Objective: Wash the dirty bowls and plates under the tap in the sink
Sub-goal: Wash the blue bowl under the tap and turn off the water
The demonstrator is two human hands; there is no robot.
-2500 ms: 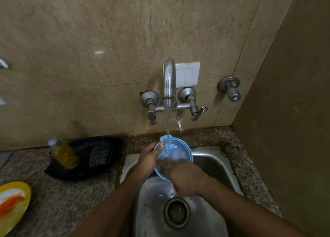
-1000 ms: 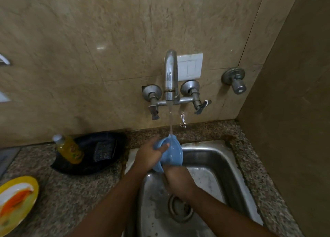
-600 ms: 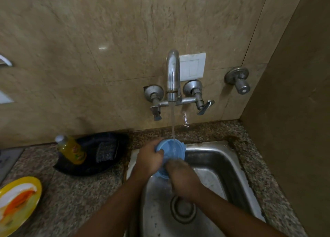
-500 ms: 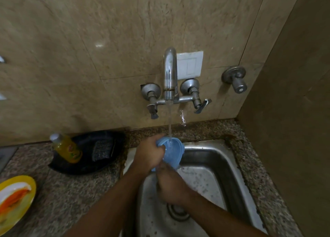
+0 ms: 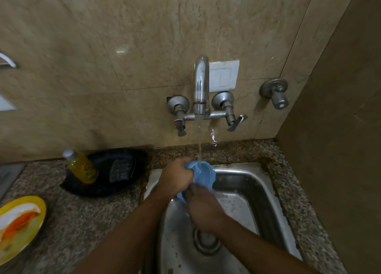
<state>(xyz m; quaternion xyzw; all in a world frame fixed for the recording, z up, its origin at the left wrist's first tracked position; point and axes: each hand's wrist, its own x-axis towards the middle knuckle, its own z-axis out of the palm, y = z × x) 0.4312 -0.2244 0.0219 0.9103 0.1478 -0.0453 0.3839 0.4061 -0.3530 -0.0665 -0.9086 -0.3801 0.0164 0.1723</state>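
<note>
Small light-blue plastic bowl (image 5: 203, 173) now tipped on edge over the steel sink (image 5: 266, 193), no longer mouth-up. Left hand (image 5: 177, 177) grips its rim; right hand (image 5: 203, 208) rubs underneath. Outside getting rinsed.

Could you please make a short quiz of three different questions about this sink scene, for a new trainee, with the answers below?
1. True or false: water from the tap falls onto the blue bowl.
2. Which hand grips the bowl's rim? A) left hand B) right hand C) neither
3. Fill in: the yellow bottle stands in a black ____ on the counter, left of the sink.

Key
1. True: the stream lands on the bowl.
2. A: the left hand holds the rim; the right hand works at the bowl's lower side.
3. tray
</note>
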